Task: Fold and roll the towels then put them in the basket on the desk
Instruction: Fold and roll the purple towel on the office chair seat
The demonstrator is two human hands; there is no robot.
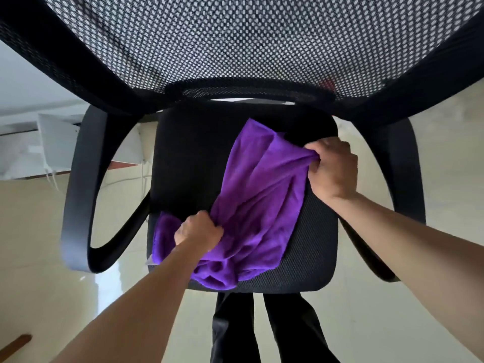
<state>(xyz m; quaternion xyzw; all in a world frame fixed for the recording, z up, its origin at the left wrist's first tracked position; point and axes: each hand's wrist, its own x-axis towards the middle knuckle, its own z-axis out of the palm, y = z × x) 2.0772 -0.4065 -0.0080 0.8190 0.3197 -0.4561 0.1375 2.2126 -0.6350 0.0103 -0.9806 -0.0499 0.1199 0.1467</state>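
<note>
Head view: purple towel (pixel 262 200) on chair seat (pixel 188 153), fistfuls gripped by left hand (pixel 199 231) at seat front, right hand (pixel 332 171) at seat side; presumably light, limp, best held by corners.

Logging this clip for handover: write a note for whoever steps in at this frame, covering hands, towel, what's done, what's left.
Left hand: grips the towel at its bunched lower end.
Right hand: grips the towel's upper right edge.
Towel: crumpled and unfolded, lying on the chair seat.
Done: nothing folded or rolled yet.
Left: fold, roll, put it in the basket. Basket and desk are out of view.
</note>
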